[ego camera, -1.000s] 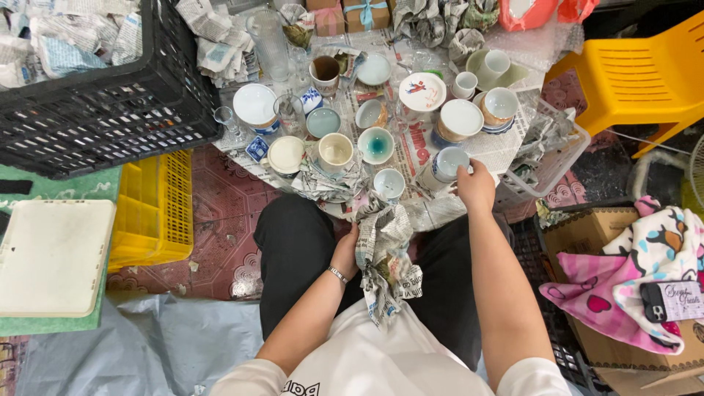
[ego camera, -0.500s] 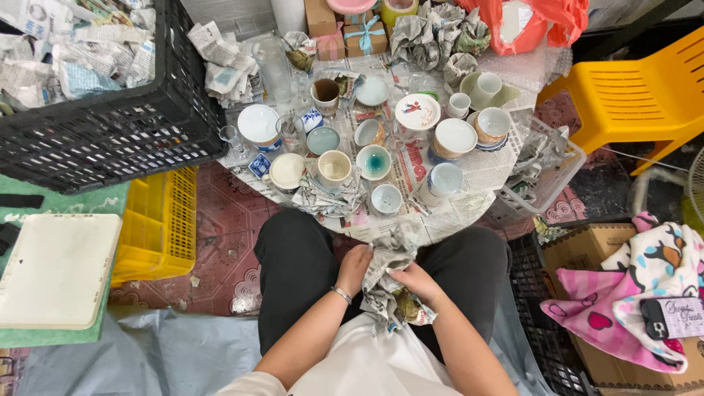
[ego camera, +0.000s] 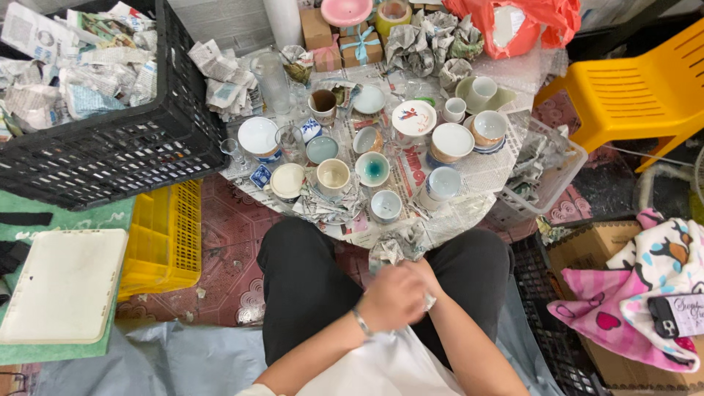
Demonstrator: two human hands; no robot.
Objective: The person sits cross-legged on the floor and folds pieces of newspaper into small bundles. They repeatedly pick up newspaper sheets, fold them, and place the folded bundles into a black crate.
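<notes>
Left hand (ego camera: 392,297) and right hand (ego camera: 427,279) together over the lap, clamped on crumpled newspaper (ego camera: 394,248). Just ahead, counter (ego camera: 469,209) crowded with cups and bowls. Black crate (ego camera: 110,158) left, yellow chair (ego camera: 623,92) right.

The person wears black trousers (ego camera: 308,286), a white top (ego camera: 367,370) and a thin silver bracelet (ego camera: 358,322).

You have a crumpled wad of newspaper (ego camera: 392,249) bunched upright over your lap, just off the table's near edge.
</notes>
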